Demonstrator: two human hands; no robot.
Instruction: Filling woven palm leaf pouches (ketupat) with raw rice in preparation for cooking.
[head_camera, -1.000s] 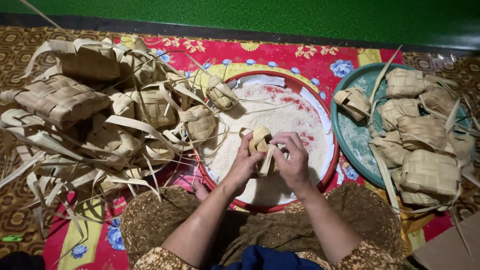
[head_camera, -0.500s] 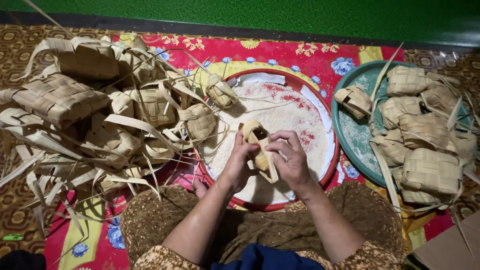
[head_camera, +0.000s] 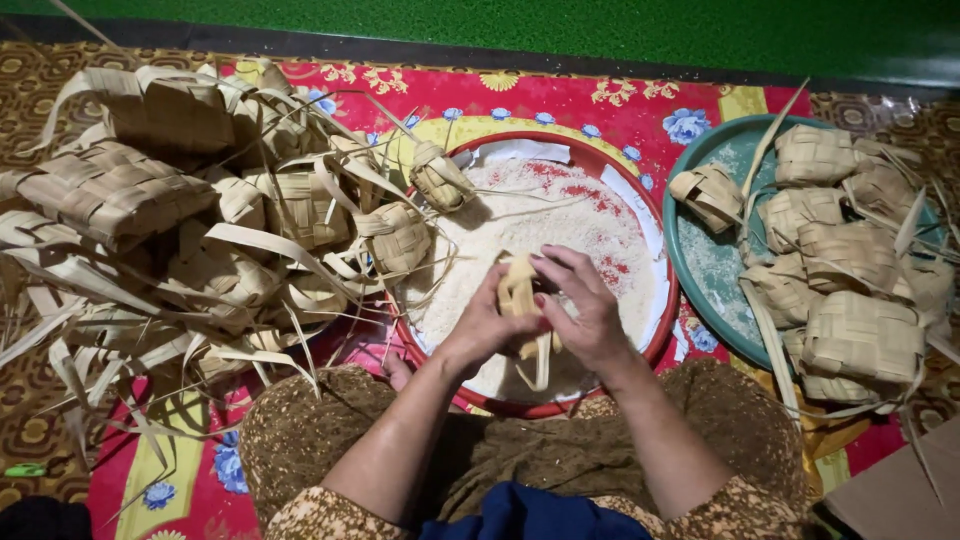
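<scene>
We pinch a small pale woven palm-leaf pouch (head_camera: 520, 296) between both hands, left hand (head_camera: 487, 325) and right hand (head_camera: 583, 305), over the round red basin of white rice (head_camera: 668, 300); it looks light, springy and crushable, best gripped at its corners.

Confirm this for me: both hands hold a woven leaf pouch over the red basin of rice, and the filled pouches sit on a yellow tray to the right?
Not quite. In the head view the tray is teal-green, not yellow. The rest holds: left hand and right hand hold the pouch over the red basin.
</scene>
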